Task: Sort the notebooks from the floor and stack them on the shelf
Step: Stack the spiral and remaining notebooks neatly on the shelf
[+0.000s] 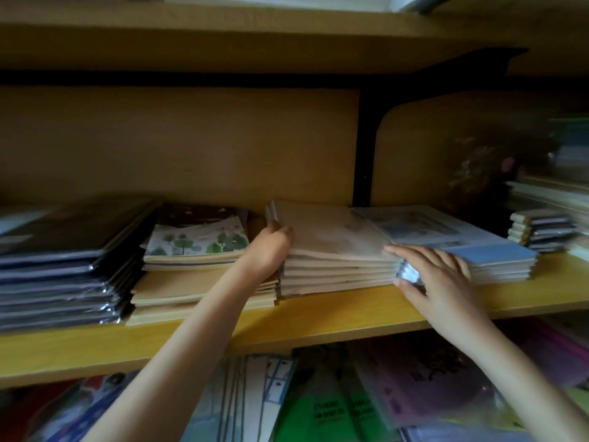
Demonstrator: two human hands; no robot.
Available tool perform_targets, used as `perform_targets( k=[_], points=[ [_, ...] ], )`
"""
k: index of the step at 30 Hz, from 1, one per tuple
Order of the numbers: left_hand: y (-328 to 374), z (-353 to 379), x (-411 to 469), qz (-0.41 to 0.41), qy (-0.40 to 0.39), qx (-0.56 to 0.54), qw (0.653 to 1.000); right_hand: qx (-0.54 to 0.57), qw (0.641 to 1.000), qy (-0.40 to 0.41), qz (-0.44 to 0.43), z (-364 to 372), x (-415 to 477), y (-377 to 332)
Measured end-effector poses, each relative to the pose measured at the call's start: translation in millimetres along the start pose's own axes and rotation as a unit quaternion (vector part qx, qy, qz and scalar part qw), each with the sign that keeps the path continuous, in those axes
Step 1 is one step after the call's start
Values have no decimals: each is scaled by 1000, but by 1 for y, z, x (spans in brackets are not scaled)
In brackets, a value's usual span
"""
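A stack of tan kraft-cover notebooks (331, 253) lies on the yellow wooden shelf (334, 317), in the middle. My left hand (271, 250) presses against the stack's left side, fingers curled round its edge. My right hand (436, 275) rests on the stack's right front corner, thumb under and fingers spread over the top. Right behind it lies a stack of blue-cover notebooks (471, 247), touching the tan one. Left of the tan stack sits a pile with leaf-print covers (197, 244) on more tan notebooks.
Dark plastic-wrapped notebooks (63, 263) fill the shelf's left end. A small pile (538, 231) and taller book stacks (557, 193) stand at the right. A black bracket (366, 148) runs up the back panel. Below the shelf lie coloured folders and notebooks (382, 393).
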State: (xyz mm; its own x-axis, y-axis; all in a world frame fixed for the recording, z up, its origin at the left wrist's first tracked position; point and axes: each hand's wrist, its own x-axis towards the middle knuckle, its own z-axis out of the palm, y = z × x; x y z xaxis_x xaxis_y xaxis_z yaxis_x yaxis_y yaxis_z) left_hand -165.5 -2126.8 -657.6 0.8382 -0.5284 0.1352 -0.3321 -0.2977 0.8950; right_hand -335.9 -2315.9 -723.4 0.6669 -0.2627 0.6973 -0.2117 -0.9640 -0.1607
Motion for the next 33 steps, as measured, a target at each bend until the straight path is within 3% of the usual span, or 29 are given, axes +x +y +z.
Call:
perform_targets(
  k=[7, 16, 24, 26, 29, 31, 33],
  points=[
    [5, 4, -8, -5, 5, -42, 999, 9, 999, 47, 20, -4, 13, -12],
    [5, 5, -15, 34, 31, -20, 999, 62, 996, 39, 59, -5, 19, -13],
    [-2, 5, -18, 26, 60, -57, 996, 128, 986, -70, 76, -21, 8, -10],
    [-6, 4, -19, 32, 81, -59, 994, 191, 978, 1, 86, -27, 3, 0],
    [-11, 8, -26, 59, 96, -12, 994, 172, 934, 178, 259, -35, 8, 37],
    [-10, 13, -31, 64, 115, 36, 991, 214, 869, 174, 410, -43, 15, 65],
    [-7, 16, -34, 61, 130, 38, 989, 296, 819, 126, 476, -46, 22, 83]
  ],
)
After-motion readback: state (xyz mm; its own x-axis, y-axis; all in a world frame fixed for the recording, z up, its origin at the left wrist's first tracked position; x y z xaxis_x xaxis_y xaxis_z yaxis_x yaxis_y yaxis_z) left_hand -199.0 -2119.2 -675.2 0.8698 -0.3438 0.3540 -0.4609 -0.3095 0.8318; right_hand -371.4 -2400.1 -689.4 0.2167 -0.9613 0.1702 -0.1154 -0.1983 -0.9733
